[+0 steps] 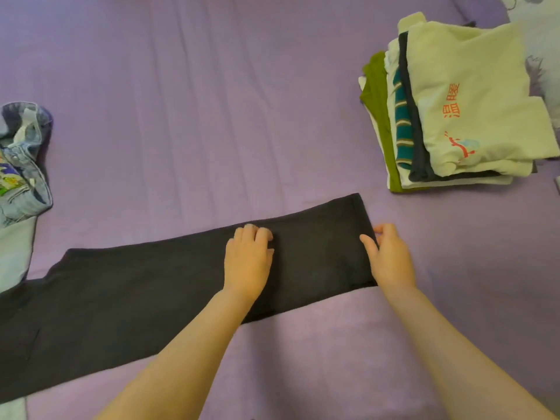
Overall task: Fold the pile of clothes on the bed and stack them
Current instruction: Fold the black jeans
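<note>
Soft, even indoor light, moderately bright with a warm purplish cast over the bed sheet [212,101]; no glare, only faint shadows under the left hand [248,262] and beside the folded stack [454,116]. Overall slightly soft and compressed, fingertips a bit smeared, and the dark trousers [136,298] read as near-flat black with little texture. Wide-angle bending shows at the edges, where the denim [24,165] at far left looks stretched and blurry.
</note>
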Available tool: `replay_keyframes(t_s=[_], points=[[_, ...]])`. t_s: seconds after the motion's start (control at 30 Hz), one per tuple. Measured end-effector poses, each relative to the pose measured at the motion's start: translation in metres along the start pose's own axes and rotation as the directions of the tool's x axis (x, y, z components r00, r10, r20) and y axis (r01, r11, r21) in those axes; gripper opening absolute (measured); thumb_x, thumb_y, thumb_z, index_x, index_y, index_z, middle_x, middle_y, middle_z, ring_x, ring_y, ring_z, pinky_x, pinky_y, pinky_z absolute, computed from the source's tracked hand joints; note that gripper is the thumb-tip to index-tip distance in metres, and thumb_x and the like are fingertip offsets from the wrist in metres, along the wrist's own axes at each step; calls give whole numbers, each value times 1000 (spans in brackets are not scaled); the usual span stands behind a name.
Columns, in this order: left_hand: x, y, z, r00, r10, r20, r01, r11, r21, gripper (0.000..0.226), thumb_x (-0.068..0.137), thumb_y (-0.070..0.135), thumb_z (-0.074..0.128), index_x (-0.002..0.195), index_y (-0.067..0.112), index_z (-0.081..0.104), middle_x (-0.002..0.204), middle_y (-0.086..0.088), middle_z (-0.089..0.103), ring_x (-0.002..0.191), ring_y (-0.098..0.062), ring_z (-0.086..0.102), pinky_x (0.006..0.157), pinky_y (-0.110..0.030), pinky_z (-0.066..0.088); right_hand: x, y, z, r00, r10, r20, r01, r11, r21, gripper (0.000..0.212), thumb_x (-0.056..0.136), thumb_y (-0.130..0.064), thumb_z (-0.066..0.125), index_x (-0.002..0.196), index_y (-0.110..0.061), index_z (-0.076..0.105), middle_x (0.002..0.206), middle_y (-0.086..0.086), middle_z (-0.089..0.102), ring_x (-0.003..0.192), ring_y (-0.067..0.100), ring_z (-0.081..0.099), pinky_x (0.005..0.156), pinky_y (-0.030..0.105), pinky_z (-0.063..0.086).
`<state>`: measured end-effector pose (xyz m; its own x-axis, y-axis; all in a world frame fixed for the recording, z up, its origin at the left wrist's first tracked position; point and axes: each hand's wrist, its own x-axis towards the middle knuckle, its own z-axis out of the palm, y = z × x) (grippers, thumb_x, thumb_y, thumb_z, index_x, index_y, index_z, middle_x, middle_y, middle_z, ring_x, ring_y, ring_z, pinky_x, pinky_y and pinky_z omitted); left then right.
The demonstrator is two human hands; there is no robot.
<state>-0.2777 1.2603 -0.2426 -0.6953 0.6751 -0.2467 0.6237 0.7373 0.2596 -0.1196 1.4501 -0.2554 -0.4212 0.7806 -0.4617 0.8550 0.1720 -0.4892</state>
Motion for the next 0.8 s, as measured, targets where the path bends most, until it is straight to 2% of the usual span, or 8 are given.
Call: replay_keyframes(t_s=[0.1,0.2,0.27,0.37,0.47,0.57,0.67,0.8], points=[[-53,-10,18,985,-68,158,70,998,-3,23,95,38,54,106,20,62,107,1,57,95,-18,47,80,-29,42,-11,2,-1,999,28,29,-30,998,56,28,97,-25,53,114,-4,48,115,19,60,101,36,57,72,30,38],[-84,-17,27,977,-75,200,88,994,-61,41,86,49,63,115,21,61,113,2,55,101,-21,47,83,-31,40,-17,5,0,995,81,59,-87,989,121,27,96,-25,53,110,-1,48,107,21,61,89,31,54,71,30,36],[-90,-21,27,976,-54,213,65,997,-43,49,81,52,67,121,24,57,117,4,51,106,-20,45,85,-29,34,-18,5,0,993,79,86,-88,991,105,30,97,-25,53,114,-1,48,110,21,60,91,30,53,72,30,36],[-88,-25,26,978,-76,194,77,997,3,33,88,43,61,116,26,58,114,7,53,104,-18,45,82,-27,31,-18,4,0,995,68,67,-76,989,126,32,96,-24,53,120,-3,47,115,20,59,103,34,56,75,29,37],[-88,-27,26,971,-60,229,82,993,-90,20,97,30,49,107,21,63,104,4,60,96,-18,49,77,-27,38,-20,5,-2,999,46,22,-48,992,115,27,97,-22,52,116,-4,46,110,19,59,93,31,54,72,31,37],[-92,-30,25,958,-65,280,125,972,-200,17,97,24,48,99,18,64,99,2,60,95,-19,51,76,-29,42,-29,1,-2,1000,-6,-13,4,991,-133,29,94,-21,56,116,-5,47,115,17,57,99,35,54,79,42,45],[-98,-31,21,936,-113,333,222,925,-310,19,96,31,50,98,19,64,95,5,58,95,-18,53,73,-28,42,-40,-14,5,962,-268,-51,217,864,-454,43,85,-9,65,125,-1,50,127,21,51,115,37,48,96,47,40],[-107,-41,11,897,-298,326,435,725,-534,38,96,27,52,134,21,49,96,4,55,92,-13,53,83,-28,45,-63,-44,30,852,-488,189,489,613,-621,64,83,-14,69,140,-6,42,148,23,33,138,39,29,111,50,26]])
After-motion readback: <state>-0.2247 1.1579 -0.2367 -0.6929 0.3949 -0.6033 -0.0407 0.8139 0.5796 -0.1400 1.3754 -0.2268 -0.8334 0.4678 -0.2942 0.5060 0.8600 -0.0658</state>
